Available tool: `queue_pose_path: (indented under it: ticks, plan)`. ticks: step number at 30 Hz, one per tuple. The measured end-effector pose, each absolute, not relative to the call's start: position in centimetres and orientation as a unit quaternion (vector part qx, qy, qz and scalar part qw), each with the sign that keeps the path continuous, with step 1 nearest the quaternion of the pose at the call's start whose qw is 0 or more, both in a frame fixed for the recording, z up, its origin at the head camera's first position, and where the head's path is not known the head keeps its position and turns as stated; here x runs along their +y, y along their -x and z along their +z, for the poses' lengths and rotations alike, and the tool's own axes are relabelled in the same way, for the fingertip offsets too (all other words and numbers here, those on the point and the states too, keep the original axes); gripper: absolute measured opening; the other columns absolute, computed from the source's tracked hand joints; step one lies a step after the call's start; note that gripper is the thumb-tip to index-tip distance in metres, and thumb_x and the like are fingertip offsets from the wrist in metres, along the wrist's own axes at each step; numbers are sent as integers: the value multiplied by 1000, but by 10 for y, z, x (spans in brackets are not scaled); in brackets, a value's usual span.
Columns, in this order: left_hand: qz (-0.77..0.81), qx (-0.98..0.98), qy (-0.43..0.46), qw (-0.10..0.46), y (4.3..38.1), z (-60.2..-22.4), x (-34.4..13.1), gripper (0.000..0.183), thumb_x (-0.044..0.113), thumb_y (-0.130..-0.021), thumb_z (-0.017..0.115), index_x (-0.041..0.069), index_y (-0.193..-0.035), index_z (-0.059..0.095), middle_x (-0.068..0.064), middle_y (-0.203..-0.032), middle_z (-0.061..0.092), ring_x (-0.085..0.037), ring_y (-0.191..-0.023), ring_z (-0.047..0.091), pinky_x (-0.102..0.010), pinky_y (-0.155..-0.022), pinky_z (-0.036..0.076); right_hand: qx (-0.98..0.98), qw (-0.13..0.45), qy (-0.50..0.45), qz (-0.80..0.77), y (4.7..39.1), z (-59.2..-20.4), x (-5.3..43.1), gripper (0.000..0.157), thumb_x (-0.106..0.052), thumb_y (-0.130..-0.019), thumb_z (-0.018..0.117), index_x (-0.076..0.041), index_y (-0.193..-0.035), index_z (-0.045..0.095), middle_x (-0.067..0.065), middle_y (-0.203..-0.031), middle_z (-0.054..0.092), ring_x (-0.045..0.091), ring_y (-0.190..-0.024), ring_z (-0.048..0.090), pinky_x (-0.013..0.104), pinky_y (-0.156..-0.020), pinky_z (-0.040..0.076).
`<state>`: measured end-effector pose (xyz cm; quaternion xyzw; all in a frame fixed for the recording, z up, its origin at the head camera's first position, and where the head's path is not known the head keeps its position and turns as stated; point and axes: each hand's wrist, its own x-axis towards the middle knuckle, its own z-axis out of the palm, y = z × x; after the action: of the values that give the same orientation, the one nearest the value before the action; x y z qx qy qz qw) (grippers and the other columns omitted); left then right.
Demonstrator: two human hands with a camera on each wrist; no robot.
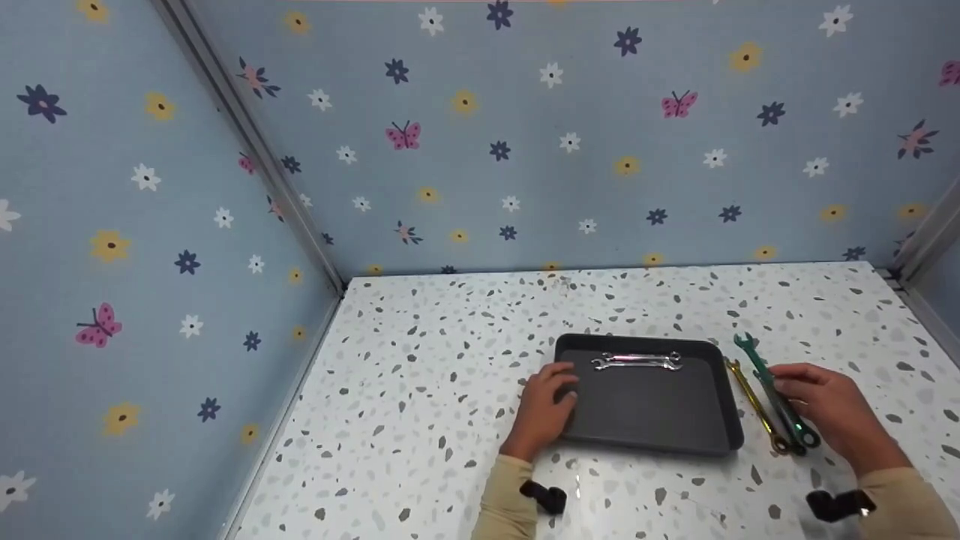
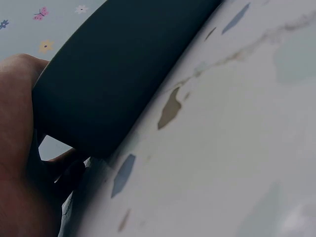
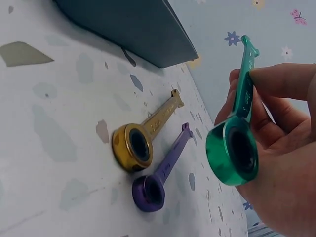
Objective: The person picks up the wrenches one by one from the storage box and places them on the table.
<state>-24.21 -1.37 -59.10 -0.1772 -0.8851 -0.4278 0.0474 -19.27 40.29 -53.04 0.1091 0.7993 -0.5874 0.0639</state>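
My right hand (image 1: 836, 409) pinches a green combination wrench (image 3: 244, 96) between thumb and fingers, held above the table. Its ring end points toward me and its open jaw end away. Below it lie a gold wrench (image 3: 163, 116) and a purple wrench (image 3: 171, 159) side by side, just right of a dark grey tray (image 1: 645, 420). My left hand (image 1: 541, 409) grips the left side of that tray, its fingers over the rim. Two silver wrenches (image 1: 637, 364) lie near the far wall inside the tray.
The speckled white table (image 1: 420, 390) extends left of the tray and behind it. Blue flowered panels (image 1: 525, 112) stand along the back and left sides, joined by a grey metal post (image 1: 247, 142). Black camera mounts (image 1: 544, 496) sit on both wrists.
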Motion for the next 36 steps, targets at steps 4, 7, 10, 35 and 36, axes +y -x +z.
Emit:
queue_pose_path:
  ticks: [4, 7, 10, 35, 36]
  plan:
    - [-430, -885, 172, 38, 243, -591, -13, 29, 18, -95, 62, 12, -122, 70, 7, -143, 53, -17, -127, 47, -40, -108, 38, 797, 63, -120, -589, 192, -533, 407, 39, -27, -96, 69, -9, -130, 66, -23, -108, 56, -2, -96, 58, 25, -80, 54]
    - [-430, -885, 174, 43, 243, -591, -13, 28, 18, -95, 62, 12, -121, 71, 6, -142, 54, -17, -127, 48, -40, -108, 38, 803, 65, -131, -578, 193, -535, 410, 43, -32, -95, 69, -9, -132, 65, -21, -112, 55, -3, -97, 56, 23, -80, 54]
    - [-431, -885, 173, 43, 244, -591, -13, 28, 18, -95, 62, 12, -121, 71, 7, -143, 54, -17, -127, 47, -39, -108, 38, 807, 65, -140, -570, 192, -537, 413, 46, -34, -95, 70, -10, -133, 64, -22, -112, 54, -5, -97, 54, 22, -79, 53]
    - [-431, -885, 175, 38, 244, -593, -15, 28, 18, -95, 62, 12, -122, 71, 6, -142, 54, -16, -128, 47, -38, -109, 37, 754, 77, -254, -601, 185, -548, 436, 38, -29, -94, 72, -23, -131, 66, 13, -151, 39, -2, -99, 52, 17, -76, 52]
    - [-431, -885, 175, 39, 244, -593, -15, 28, 18, -95, 62, 12, -121, 71, 7, -142, 54, -16, -128, 47, -38, -109, 37, 753, 78, -255, -602, 185, -548, 436, 39, -28, -93, 72, -21, -131, 66, 12, -148, 42, -3, -98, 52, 17, -76, 53]
